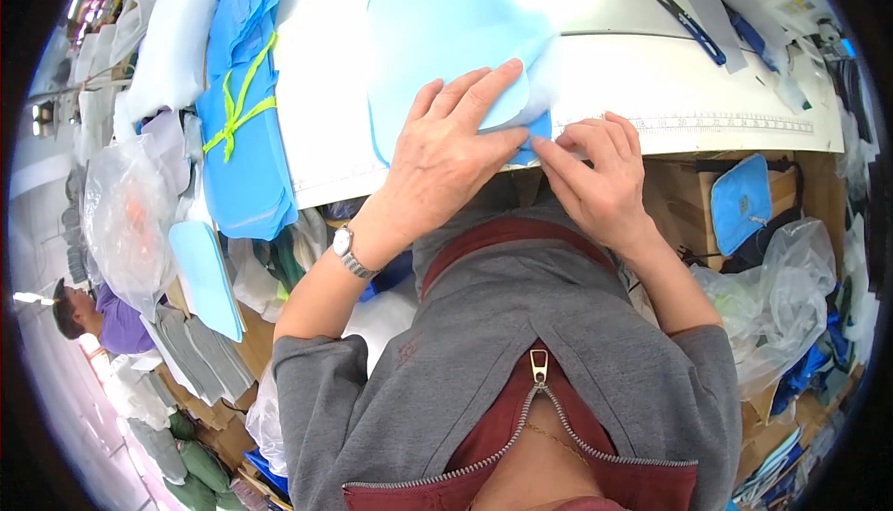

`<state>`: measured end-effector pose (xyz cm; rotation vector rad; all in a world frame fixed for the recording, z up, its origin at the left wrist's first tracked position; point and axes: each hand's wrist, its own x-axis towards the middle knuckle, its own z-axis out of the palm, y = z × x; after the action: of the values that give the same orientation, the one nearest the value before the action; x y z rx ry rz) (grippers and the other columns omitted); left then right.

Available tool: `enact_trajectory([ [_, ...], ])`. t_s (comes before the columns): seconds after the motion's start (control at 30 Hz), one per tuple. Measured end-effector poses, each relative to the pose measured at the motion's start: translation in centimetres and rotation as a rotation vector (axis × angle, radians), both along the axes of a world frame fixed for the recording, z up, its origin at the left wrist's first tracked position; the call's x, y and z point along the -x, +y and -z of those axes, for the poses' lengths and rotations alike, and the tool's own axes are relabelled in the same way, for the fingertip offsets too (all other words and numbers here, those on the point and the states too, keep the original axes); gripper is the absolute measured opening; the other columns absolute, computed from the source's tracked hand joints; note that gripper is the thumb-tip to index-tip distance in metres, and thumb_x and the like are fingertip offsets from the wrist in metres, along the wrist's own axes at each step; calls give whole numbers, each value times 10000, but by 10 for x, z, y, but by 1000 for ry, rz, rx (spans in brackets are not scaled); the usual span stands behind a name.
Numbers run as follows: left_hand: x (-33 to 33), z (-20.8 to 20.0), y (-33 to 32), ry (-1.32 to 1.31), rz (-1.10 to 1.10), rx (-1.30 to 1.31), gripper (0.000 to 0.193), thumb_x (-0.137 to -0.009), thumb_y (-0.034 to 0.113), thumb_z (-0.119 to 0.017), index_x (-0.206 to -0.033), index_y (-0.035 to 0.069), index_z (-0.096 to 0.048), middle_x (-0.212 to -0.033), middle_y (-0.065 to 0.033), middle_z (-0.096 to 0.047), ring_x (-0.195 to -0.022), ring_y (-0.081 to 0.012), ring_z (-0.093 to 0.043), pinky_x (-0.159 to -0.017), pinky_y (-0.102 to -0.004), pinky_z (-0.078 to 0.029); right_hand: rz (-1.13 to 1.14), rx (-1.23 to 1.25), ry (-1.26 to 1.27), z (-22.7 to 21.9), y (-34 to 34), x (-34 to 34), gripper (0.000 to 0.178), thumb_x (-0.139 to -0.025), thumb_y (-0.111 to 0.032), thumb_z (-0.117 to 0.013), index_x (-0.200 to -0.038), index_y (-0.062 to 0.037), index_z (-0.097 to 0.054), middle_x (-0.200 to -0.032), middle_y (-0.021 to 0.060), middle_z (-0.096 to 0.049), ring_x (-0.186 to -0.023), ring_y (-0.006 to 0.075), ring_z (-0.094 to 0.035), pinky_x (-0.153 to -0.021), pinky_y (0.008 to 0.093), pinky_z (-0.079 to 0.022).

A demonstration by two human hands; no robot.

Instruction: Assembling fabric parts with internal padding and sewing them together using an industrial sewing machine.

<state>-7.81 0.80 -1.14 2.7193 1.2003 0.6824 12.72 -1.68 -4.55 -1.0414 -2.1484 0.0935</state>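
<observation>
A light-blue panel with rounded corners (446,32) lies on the white worktable in front of me, over a darker blue fabric layer that shows along its left and lower edges. My left hand (456,134) rests on the panel's lower part with fingers stretched out. Its thumb reaches toward a small blue fabric corner (539,128) at the table's front edge. My right hand (600,172) pinches at that corner between thumb and forefinger, its other fingers curled. Just what lies between those fingertips is partly hidden.
A ruler strip (726,124) runs along the table's front edge. Dark thread snips (690,27) lie at the far right. Left stands a blue fabric bundle tied with a yellow-green strip (237,116). Clear plastic bags (777,274) sit below right. A person in purple (121,316) is far left.
</observation>
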Motion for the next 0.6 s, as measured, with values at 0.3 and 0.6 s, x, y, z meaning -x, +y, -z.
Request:
enact_trajectory([
  [0.3, 11, -11, 2, -185, 40, 187, 509, -687, 404, -735, -1076, 96, -621, -1402, -170, -392, -1158, -319, -483, -963, -479, -354, 7, -4, -70, -7, 1, -2, 208, -679, -132, -709, -886, -115, -693, -878, 24, -551, -889, 182, -556, -900, 420, -384],
  [0.6, 12, -29, 1, -163, 64, 377, 766, -626, 521, -760, -1258, 152, -535, -1459, -162, -313, -1214, -367, -436, -1035, -537, -286, 12, -11, -71, -8, 2, -3, 194, -673, -130, -706, -865, -114, -685, -889, 27, -542, -892, 188, -555, -887, 423, -392],
])
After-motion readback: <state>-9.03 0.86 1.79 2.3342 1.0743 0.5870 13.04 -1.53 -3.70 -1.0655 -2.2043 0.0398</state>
